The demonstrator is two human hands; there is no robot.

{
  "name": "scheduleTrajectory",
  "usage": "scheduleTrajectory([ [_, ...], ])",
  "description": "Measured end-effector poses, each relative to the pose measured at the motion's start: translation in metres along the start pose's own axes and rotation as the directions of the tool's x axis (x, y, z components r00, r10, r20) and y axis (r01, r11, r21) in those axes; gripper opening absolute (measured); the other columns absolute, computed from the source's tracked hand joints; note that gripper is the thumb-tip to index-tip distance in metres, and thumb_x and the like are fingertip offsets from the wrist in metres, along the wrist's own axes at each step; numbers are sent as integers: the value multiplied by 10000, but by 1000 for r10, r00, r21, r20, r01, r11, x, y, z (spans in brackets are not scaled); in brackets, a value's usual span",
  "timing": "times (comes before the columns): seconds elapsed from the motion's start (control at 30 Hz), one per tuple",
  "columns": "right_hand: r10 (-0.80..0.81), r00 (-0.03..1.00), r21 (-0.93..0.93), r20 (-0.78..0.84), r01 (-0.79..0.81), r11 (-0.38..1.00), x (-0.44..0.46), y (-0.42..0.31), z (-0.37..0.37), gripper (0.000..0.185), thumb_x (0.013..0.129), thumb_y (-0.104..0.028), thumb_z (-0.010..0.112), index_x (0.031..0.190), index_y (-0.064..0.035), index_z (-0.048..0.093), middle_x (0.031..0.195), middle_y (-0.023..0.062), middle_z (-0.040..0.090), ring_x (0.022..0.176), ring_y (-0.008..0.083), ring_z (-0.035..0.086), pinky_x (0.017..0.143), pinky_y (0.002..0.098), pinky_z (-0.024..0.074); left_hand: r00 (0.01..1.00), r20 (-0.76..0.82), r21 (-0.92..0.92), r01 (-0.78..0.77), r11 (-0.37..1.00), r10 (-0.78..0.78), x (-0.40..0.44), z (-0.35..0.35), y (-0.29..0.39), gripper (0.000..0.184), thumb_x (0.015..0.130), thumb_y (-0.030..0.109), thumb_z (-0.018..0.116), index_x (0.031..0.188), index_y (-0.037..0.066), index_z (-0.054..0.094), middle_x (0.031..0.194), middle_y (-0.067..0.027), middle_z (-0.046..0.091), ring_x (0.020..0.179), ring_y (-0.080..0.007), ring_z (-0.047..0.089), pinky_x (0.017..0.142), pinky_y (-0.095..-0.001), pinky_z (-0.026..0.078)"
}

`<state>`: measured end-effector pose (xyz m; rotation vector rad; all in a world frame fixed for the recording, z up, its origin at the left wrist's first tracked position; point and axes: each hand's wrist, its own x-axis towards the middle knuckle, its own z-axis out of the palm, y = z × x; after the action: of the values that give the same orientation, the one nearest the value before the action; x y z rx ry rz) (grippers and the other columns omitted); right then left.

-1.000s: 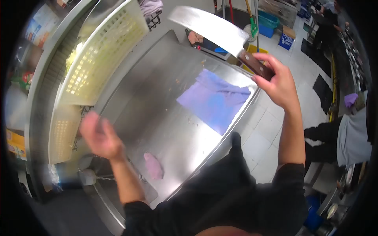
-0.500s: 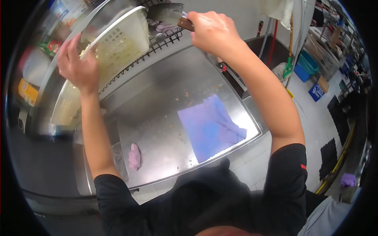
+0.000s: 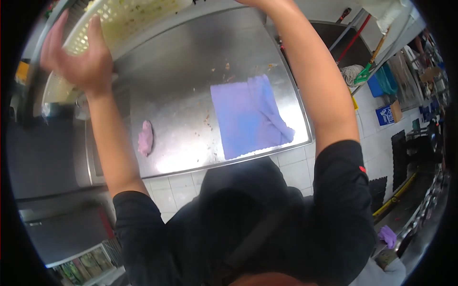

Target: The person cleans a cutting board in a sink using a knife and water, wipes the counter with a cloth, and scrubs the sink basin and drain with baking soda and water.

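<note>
My left hand (image 3: 81, 66) is raised at the upper left, fingers spread, in front of the white perforated plastic basket (image 3: 55, 90). Whether it touches the basket's rim, I cannot tell. Yellowish-green bits show through the basket's holes. Only the heel of my right hand (image 3: 255, 2) shows at the top edge; its fingers and anything in them are out of frame. Below my hands, a blue-purple cloth (image 3: 243, 119) lies spread on the steel worktop (image 3: 176, 95), one corner bunched. A crumpled pink cloth (image 3: 146, 138) lies to its left.
Food crumbs (image 3: 207, 121) dot the steel near the cloth. On the right stand a mop (image 3: 353, 75) with a green clamp, a red pole (image 3: 354, 39), blue bins (image 3: 381, 81) and a blue box (image 3: 385, 115) on the tiled floor. A person in grey (image 3: 386, 274) is at lower right.
The view has tilted downward, so the worktop and cloths sit higher in frame. My right hand, which held a wide-bladed knife by its wooden handle, has mostly left the view.
</note>
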<state>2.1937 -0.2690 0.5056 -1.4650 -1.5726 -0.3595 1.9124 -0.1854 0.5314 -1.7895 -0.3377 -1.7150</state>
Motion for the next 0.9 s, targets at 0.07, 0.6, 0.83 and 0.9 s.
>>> scheduleTrajectory([
  [0.07,-22,999,17,-32,23,1000,-70,19,-5,419,819,-193,661,1198,-18,618,1084,201,681,975,346,676,794,435,556,990,0,-384,129,914,-140,-52,-22,31,329,803,89,758,1107,45,641,1110,-75,618,1069,-249,543,938,-372,441],
  [0.6,721,691,-78,41,-717,692,-368,87,21,307,777,-117,556,1048,-31,673,1016,160,633,970,338,609,884,401,480,-17,837,534,251,808,-548,-415,-178,-20,489,730,106,649,1214,176,640,1289,-180,532,1148,-422,493,999,-503,411],
  [0.83,743,667,-602,58,-570,559,-373,57,165,469,793,-287,653,1219,-92,658,1148,193,664,1084,348,630,955,433,485,-94,902,418,433,799,-421,-476,-211,-120,371,709,1,635,1056,126,674,1202,-131,557,1075,-372,528,936,-433,449],
  [0.9,818,564,-139,115,-806,575,-369,28,178,466,772,-227,674,1217,-88,654,1100,180,683,1040,326,657,925,409,509,-70,917,340,650,680,-392,-481,-214,-145,333,723,-20,634,1026,109,685,1163,-143,572,1047,-367,549,928,-415,458],
])
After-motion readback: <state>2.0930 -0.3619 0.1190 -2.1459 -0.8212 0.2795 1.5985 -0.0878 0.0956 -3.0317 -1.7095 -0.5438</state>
